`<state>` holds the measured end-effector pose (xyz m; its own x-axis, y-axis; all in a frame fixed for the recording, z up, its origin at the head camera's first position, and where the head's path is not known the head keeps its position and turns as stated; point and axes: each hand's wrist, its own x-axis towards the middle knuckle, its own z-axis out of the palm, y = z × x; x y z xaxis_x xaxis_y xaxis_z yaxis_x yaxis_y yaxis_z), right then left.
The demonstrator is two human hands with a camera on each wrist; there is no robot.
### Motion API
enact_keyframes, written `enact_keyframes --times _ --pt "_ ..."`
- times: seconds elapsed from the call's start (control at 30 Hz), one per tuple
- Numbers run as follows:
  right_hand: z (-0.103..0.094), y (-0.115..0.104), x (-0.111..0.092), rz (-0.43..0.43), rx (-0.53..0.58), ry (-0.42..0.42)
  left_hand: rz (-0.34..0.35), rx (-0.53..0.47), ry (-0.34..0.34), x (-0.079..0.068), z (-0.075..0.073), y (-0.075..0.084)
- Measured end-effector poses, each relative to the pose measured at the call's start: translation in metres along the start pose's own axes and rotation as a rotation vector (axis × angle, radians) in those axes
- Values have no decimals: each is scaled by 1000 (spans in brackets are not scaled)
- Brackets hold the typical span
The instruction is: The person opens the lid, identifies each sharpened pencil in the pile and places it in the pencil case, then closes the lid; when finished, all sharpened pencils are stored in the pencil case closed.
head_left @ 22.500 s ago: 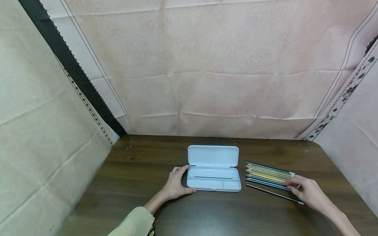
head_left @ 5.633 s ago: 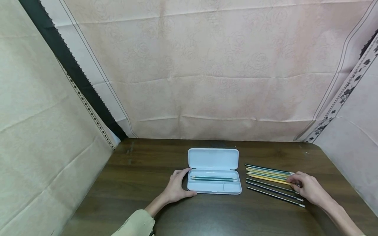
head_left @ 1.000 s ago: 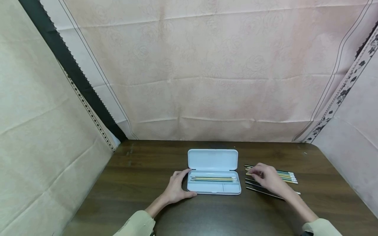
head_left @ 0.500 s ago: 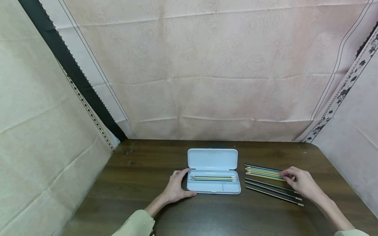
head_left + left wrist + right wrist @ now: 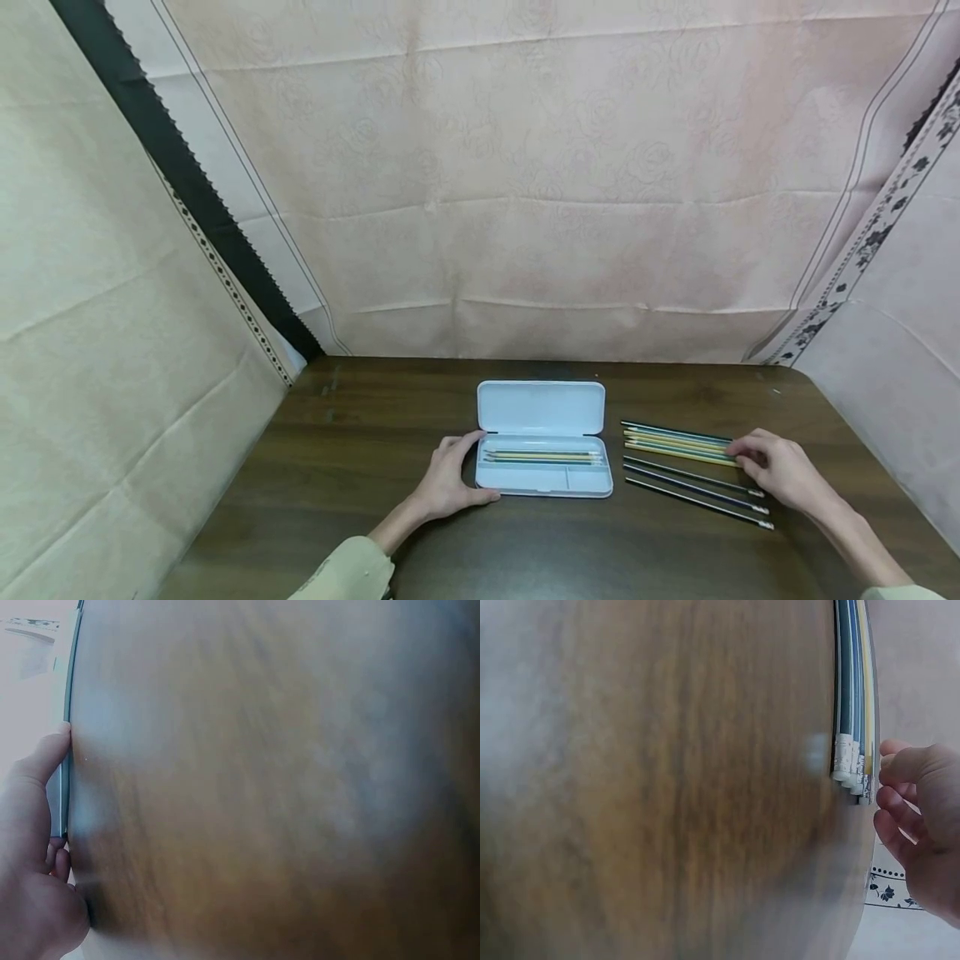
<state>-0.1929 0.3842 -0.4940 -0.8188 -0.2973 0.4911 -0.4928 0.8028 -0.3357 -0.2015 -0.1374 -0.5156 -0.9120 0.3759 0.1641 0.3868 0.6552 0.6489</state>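
Observation:
A pale blue pencil case [image 5: 543, 492] lies open on the table, its lid [image 5: 541, 407] folded back. Several green and yellow pencils [image 5: 542, 457] are in its long rear compartment. My left hand [image 5: 444, 479] holds the case by its left side, thumb at the front corner and fingers near the hinge. To the right lies a row of yellow and green pencils [image 5: 667, 442], with dark pencils [image 5: 693, 483] spread in front. My right hand [image 5: 776, 468] pinches at the eraser end of a yellow pencil in the row; its fingertips partly hide that end.
The brown wooden table [image 5: 360, 417] extends around the case and pencils. Pale patterned cloth [image 5: 540, 208] hangs behind it, and more cloth [image 5: 900, 400] closes off the right side.
The case held no pencils at first, then green ones, and now yellow too. Over the last second my right hand has moved right, from the pencil tips to the eraser ends. My left hand stays put.

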Motion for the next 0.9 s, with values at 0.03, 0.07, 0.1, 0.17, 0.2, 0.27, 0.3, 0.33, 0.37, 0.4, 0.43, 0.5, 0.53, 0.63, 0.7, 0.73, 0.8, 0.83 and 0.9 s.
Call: enact_keyframes --times 0.03,0.07,0.1,0.17,0.2,0.27,0.3,0.33,0.37,0.4,0.43,0.5,0.53,0.63,0.7,0.73,0.8,0.83,0.9 --pt "0 0 0 3 -2 1 1 0 0 0 0 0" --pt "1 1 0 4 -5 2 0 0 -1 0 0 0" --pt "1 1 0 5 -9 4 -1 1 -2 0 0 0" --pt "2 2 0 2 -16 6 -1 4 -2 0 1 0" --pt "2 2 0 1 -19 4 0 4 -2 0 1 0" --pt "2 3 1 -8 -25 3 -5 4 -5 0 1 -1" --pt "3 4 1 -12 -26 1 -6 4 -6 0 1 -1" --pt "3 4 1 -16 -29 -1 -5 2 -5 0 1 -1" --pt "3 5 1 -18 -29 -5 -4 1 -4 0 1 -2" --pt "3 5 1 -18 -29 -9 -4 0 -4 0 1 -2" --pt "4 5 1 -18 -29 -13 -4 -1 -5 0 1 -2" --pt "4 5 2 -12 -27 -21 -2 -3 -4 0 1 -2" --pt "4 6 2 -11 -28 -26 -2 -4 -4 0 2 -2" --pt "4 6 3 -9 -35 -35 2 -4 -4 1 2 -2" --pt "4 7 4 -10 -44 -41 4 -4 -5 1 1 -1" --pt "4 7 4 -11 -48 -44 4 -5 -6 1 1 -1" --pt "4 7 5 -10 -52 -52 2 -8 -7 1 1 -1" --pt "4 7 6 -8 -50 -59 2 -8 -6 1 1 -1" --pt "3 8 6 -4 -46 -68 1 -9 -6 1 0 -1"
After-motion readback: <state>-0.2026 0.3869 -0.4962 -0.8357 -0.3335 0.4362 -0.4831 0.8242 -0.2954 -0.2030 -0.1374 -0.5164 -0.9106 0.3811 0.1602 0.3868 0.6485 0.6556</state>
